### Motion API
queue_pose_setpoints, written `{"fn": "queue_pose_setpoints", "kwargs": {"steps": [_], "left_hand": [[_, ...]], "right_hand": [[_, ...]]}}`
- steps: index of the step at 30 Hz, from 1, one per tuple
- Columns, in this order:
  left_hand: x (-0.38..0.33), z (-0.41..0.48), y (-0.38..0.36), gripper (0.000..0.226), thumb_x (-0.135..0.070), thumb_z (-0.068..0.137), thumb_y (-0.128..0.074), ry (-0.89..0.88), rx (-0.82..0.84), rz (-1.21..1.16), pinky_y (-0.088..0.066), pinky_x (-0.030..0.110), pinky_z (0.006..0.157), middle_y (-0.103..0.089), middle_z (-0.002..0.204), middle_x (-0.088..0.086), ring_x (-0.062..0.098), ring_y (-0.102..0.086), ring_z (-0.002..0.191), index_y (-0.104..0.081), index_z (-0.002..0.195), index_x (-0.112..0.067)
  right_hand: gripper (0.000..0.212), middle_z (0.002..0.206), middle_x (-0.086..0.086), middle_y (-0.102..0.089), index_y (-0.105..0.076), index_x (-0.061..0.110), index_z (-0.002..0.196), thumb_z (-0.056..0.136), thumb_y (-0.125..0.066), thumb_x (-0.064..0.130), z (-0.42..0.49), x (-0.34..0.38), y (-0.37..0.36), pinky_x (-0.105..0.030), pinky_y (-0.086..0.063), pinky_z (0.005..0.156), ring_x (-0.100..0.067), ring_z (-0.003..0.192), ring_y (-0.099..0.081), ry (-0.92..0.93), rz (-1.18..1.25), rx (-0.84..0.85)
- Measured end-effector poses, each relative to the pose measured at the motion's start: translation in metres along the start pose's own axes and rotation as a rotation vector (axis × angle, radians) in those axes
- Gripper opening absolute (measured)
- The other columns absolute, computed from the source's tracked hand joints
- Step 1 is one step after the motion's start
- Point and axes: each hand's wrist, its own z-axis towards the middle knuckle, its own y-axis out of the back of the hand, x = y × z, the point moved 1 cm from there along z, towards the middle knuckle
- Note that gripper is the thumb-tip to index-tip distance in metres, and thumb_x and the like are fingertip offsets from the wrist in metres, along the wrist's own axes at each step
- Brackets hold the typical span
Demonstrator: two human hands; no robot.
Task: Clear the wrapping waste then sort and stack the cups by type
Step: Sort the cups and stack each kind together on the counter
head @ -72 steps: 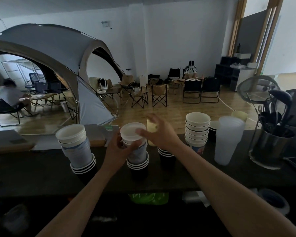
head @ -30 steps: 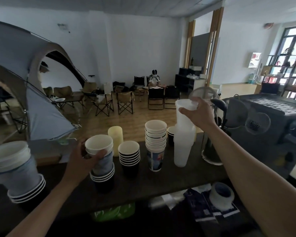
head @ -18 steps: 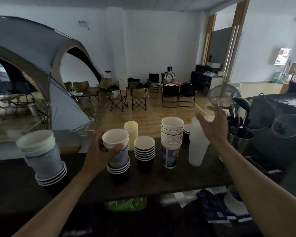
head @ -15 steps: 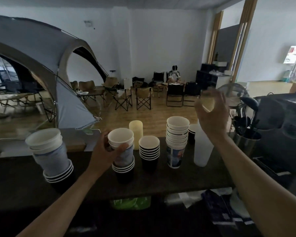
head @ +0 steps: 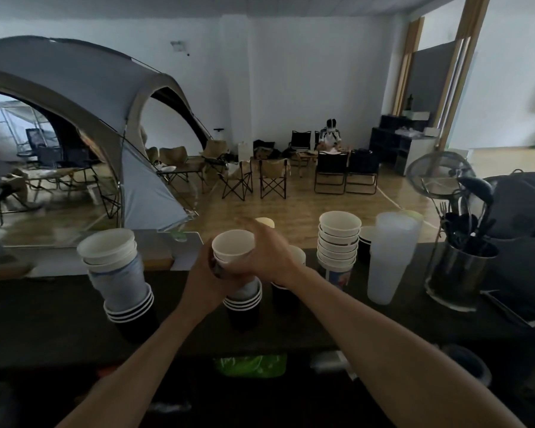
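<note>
Both hands meet on the middle cup stack [head: 243, 299], white printed cups nested on black cups. My left hand [head: 206, 281] grips the printed cups from the left. My right hand [head: 267, 253] wraps the top white cup [head: 233, 249] from the right. A leaning stack of white cups on black cups [head: 118, 273] stands at the left. A black cup stack [head: 291, 273] is mostly hidden behind my right wrist. Further right stand a tall stack of printed paper cups [head: 338, 245] and a stack of clear plastic cups [head: 391, 254]. A pale yellow cup [head: 265, 222] peeks up behind my right hand.
The cups stand on a dark counter [head: 44, 319]. A steel pot of utensils [head: 460, 273] with a mesh strainer [head: 439, 173] sits at the right. Green packaging [head: 249, 364] and a tape roll [head: 467, 362] lie on the lower shelf. A tent [head: 90, 118] and folding chairs fill the room beyond.
My right hand has left the clear plastic cups at the right and come over to the top of the middle stack. My left hand stayed on that stack. The view swung back left.
</note>
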Motion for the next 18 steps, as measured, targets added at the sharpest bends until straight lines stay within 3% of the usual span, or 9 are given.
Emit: {"fn": "queue_pose_setpoints", "kwargs": {"steps": [4, 6, 9, 11, 13, 18], "left_hand": [[0.006, 0.003, 0.0, 0.085, -0.05, 0.045, -0.087, 0.007, 0.029, 0.006, -0.05, 0.013, 0.073, -0.065, 0.111, -0.006, -0.003, -0.062, 0.097, -0.051, 0.118, -0.024], [0.008, 0.007, -0.004, 0.082, -0.045, 0.049, -0.092, 0.017, 0.047, 0.053, -0.05, 0.02, 0.075, -0.066, 0.111, -0.005, 0.006, -0.064, 0.098, -0.053, 0.118, -0.023], [0.008, 0.009, -0.009, 0.075, -0.046, 0.058, -0.09, 0.064, 0.052, 0.06, -0.047, 0.018, 0.074, -0.065, 0.107, -0.005, 0.01, -0.064, 0.095, -0.056, 0.118, -0.017], [0.009, 0.008, -0.01, 0.078, -0.057, 0.057, -0.08, 0.069, 0.047, 0.009, -0.049, 0.023, 0.079, -0.066, 0.109, -0.007, 0.008, -0.063, 0.1, -0.056, 0.119, -0.017], [0.01, 0.007, -0.009, 0.08, -0.054, 0.056, -0.08, 0.056, 0.041, -0.027, -0.053, 0.027, 0.086, -0.067, 0.114, -0.005, 0.007, -0.063, 0.106, -0.056, 0.123, -0.018], [0.012, 0.008, -0.005, 0.073, -0.05, 0.051, -0.083, 0.012, 0.006, -0.036, -0.055, 0.028, 0.081, -0.071, 0.109, -0.001, 0.01, -0.067, 0.1, -0.063, 0.115, -0.02]], "right_hand": [[0.087, 0.117, 0.004, -0.066, -0.051, 0.026, 0.133, 0.058, -0.087, 0.049, 0.008, 0.005, 0.02, -0.029, -0.048, 0.08, -0.014, 0.104, -0.06, 0.01, 0.008, -0.061], [0.082, 0.117, 0.004, -0.066, -0.053, 0.026, 0.13, 0.059, -0.088, 0.047, 0.008, 0.002, 0.024, -0.028, -0.046, 0.078, -0.014, 0.104, -0.06, 0.012, 0.003, -0.047], [0.081, 0.121, 0.005, -0.064, -0.056, 0.024, 0.128, 0.058, -0.088, 0.045, 0.003, -0.008, 0.019, -0.027, -0.047, 0.081, -0.012, 0.109, -0.058, -0.029, 0.036, -0.027], [0.083, 0.123, 0.006, -0.064, -0.057, 0.024, 0.13, 0.057, -0.089, 0.046, 0.001, -0.01, 0.017, -0.025, -0.047, 0.083, -0.012, 0.111, -0.058, -0.036, 0.054, -0.024], [0.084, 0.123, 0.005, -0.064, -0.056, 0.025, 0.131, 0.057, -0.09, 0.043, 0.002, -0.008, 0.018, -0.026, -0.047, 0.083, -0.012, 0.111, -0.058, -0.027, 0.062, -0.026], [0.093, 0.128, 0.006, -0.061, -0.048, 0.029, 0.138, 0.056, -0.091, 0.036, 0.001, -0.002, 0.016, -0.023, -0.044, 0.084, -0.012, 0.116, -0.055, 0.016, 0.084, -0.019]]}}
